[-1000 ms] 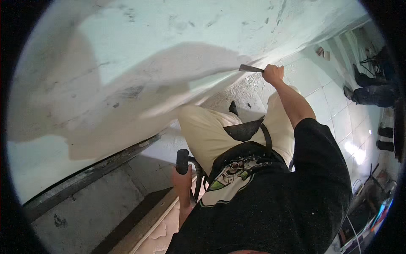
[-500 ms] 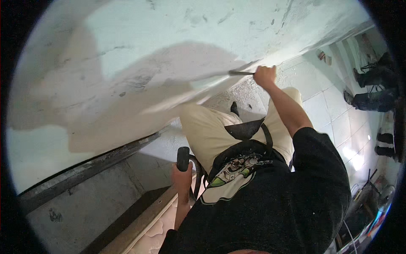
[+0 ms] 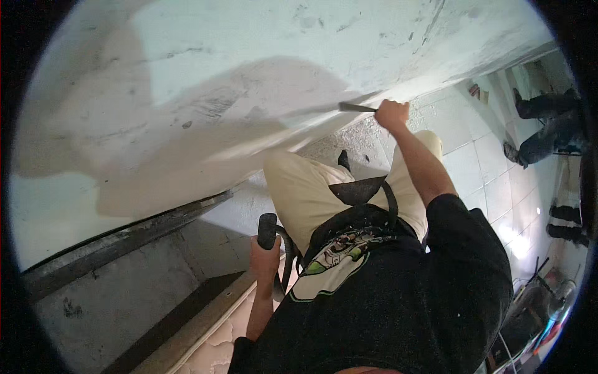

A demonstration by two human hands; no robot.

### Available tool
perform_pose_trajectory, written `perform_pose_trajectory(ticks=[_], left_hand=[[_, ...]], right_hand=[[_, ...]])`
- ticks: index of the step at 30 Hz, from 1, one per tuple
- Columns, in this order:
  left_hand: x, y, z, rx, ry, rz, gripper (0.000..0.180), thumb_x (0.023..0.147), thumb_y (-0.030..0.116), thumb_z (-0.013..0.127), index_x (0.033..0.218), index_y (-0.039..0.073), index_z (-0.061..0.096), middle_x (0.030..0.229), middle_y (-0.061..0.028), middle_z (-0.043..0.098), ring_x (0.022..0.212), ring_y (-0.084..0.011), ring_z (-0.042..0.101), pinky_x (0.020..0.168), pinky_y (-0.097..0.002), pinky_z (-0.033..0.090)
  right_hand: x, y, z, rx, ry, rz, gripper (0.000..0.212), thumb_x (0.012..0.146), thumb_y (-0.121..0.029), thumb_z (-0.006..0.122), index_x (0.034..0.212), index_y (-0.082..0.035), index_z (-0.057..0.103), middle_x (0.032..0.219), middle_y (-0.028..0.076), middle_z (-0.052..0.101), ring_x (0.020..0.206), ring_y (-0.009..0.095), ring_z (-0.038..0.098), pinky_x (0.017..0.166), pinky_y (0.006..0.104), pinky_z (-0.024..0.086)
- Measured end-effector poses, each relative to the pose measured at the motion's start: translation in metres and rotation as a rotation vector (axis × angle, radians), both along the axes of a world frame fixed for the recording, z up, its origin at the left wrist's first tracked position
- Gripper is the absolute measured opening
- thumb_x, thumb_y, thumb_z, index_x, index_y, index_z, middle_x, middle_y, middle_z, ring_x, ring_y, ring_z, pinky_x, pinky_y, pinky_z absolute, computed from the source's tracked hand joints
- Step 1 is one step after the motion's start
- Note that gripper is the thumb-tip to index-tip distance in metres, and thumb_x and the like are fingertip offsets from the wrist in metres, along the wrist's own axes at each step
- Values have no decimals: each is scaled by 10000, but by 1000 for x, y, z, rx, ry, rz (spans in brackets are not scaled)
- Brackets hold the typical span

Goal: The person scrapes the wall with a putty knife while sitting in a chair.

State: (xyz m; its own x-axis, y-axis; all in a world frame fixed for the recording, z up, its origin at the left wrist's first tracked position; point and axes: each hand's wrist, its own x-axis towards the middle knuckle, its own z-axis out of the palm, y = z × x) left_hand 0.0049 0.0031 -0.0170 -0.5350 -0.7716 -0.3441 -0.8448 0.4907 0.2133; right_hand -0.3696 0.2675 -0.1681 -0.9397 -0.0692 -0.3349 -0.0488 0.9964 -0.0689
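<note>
My right hand (image 3: 392,116) is closed round a flat scraper (image 3: 356,107). Its blade reaches left, close to the pale wall (image 3: 249,37) just above the floor; whether it touches is hard to tell. My left hand (image 3: 265,258) is by my left thigh, closed at the lower end of a black rounded block (image 3: 267,230). A curved black bar (image 3: 289,249) runs beside that block; I cannot make out whether they are joined. Whitish crumbs (image 3: 352,138) lie on the floor below the scraper.
A dark ledge (image 3: 124,240) runs along the wall's foot at left, near a quilted pink pad (image 3: 218,340). Another person's legs (image 3: 542,146) are at far right on the tiled floor (image 3: 483,165). Cables and tools (image 3: 539,311) crowd the lower right.
The scraper shows more of its flat blade, its tip still by the wall. My left hand and the black block shift slightly in view. The other person's legs have moved.
</note>
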Motion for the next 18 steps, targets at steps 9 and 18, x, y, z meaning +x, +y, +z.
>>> perform_pose_trajectory(ticks=[9, 18], left_hand=[[13, -5, -12, -57, 26, -51, 515, 722, 410, 719, 964, 8, 506, 818, -196, 609, 774, -372, 616, 668, -437, 470], [1, 0, 7, 53, -30, 12, 526, 725, 415, 710, 980, 5, 503, 821, -183, 612, 773, -348, 619, 698, -442, 468]], right_hand=[[18, 8, 6, -17, -191, -225, 272, 778, -235, 520, 912, -74, 693, 915, 162, 682, 868, 342, 656, 876, 428, 361], [9, 11, 29, 47, -99, -122, 259, 797, -230, 509, 923, -81, 680, 900, 136, 688, 858, 287, 666, 865, 425, 387]])
